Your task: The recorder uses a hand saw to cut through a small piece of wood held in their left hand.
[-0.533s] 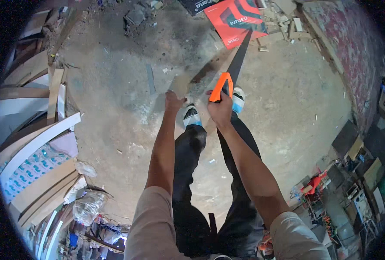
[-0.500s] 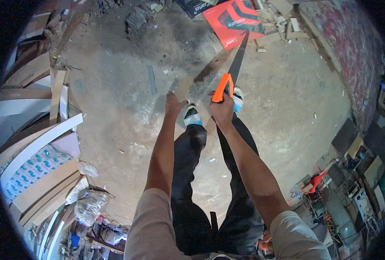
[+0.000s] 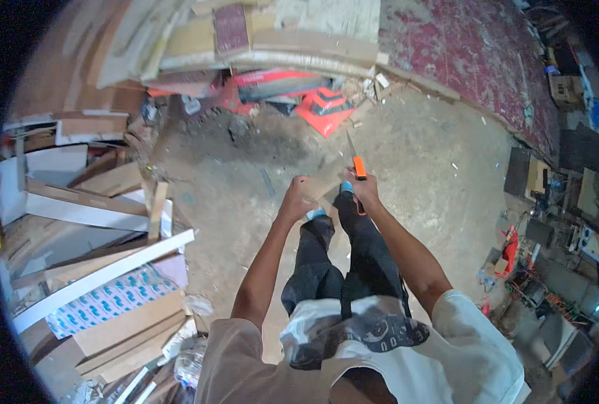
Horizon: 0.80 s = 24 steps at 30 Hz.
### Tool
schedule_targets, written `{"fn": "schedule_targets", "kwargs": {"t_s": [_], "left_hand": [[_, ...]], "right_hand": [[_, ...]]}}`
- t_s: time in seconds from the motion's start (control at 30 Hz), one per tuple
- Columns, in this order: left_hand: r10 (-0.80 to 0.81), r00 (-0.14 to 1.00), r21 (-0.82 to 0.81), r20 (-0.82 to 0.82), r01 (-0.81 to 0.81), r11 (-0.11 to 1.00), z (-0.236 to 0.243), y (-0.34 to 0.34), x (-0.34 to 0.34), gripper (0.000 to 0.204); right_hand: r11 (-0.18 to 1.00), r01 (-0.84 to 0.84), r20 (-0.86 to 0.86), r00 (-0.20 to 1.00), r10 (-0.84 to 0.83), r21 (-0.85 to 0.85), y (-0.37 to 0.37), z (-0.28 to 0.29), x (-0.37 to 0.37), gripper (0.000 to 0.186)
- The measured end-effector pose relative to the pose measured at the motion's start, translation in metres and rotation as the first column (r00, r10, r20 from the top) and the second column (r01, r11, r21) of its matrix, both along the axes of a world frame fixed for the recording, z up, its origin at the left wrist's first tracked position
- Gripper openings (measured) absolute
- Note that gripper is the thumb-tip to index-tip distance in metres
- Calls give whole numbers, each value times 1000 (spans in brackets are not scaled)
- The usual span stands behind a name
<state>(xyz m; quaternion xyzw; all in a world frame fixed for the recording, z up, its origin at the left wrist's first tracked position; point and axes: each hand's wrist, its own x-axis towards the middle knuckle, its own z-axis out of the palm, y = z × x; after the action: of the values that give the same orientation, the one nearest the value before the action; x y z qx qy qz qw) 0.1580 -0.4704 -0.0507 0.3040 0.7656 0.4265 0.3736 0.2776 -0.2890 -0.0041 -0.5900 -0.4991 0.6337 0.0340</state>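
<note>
Now the right hand [image 3: 367,189] half-hides the orange-handled saw [image 3: 359,167] it grips, left hand [image 3: 294,198] clamped on a tan board [image 3: 326,181] blurring into floor [image 3: 434,182].

Saw [image 3: 360,168]: orange and black handle, grey blade. Board [image 3: 326,183]: plain tan. Packet [image 3: 325,112]: red, dark chevron. Trousers [image 3: 373,259]: black. Shirt [image 3: 475,343]: off-white, dark print with pale lettering. Shoes [image 3: 316,213]: light blue bits showing. Floor [image 3: 434,188]: grey-brown, blotchy, darker patch up top. Big panel [image 3: 475,60]: maroon, pale scuffs all over. Plank [image 3: 104,280]: white. Film [image 3: 111,301]: pale, repeating blue marks.
</note>
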Motion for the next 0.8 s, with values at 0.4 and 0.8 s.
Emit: {"fn": "schedule_targets", "kwargs": {"t_s": [0.4, 0.8], "left_hand": [[-358, 755, 125, -549, 498, 858, 172, 110, -84, 75], [-342, 769, 130, -540, 478, 869, 149, 271, -212, 65]], "right_hand": [[994, 87, -160, 984, -75, 71, 54, 150, 19, 26], [952, 305, -177, 938, -298, 11, 185, 128, -44, 28]]}}
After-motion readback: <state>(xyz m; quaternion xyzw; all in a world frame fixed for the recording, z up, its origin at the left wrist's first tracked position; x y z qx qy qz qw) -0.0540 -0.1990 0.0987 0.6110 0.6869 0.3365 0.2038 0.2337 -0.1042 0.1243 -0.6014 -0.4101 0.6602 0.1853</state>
